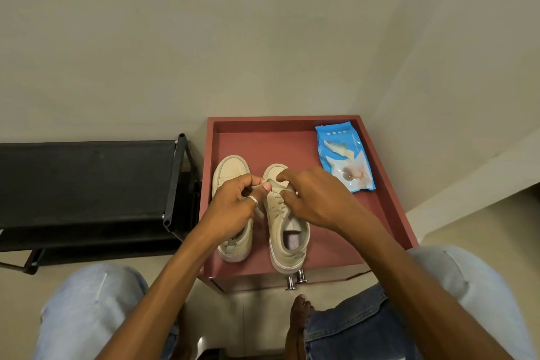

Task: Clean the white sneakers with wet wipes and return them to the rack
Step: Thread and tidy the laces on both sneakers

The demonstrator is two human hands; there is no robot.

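The left hand pinches a lace between the thumb and the curled fingers; a ring is on one finger. The right hand, just at 3 o'clock from it, has its fingers bent down and closed on the same lace, over the front part of the right sneaker. This sneaker stands on the red desk, with the toe to 12 o'clock and the heel at the near edge. The left sneaker stands just beside it, at 9 o'clock, partly hidden under the left hand. The wet wipes pack lies flat on the desk at 1 o'clock from the hands, near the far right corner. The black shoe rack stands on the floor at 9 o'clock, close to the desk. At 6 o'clock are two knobs on the desk front and a bare foot.
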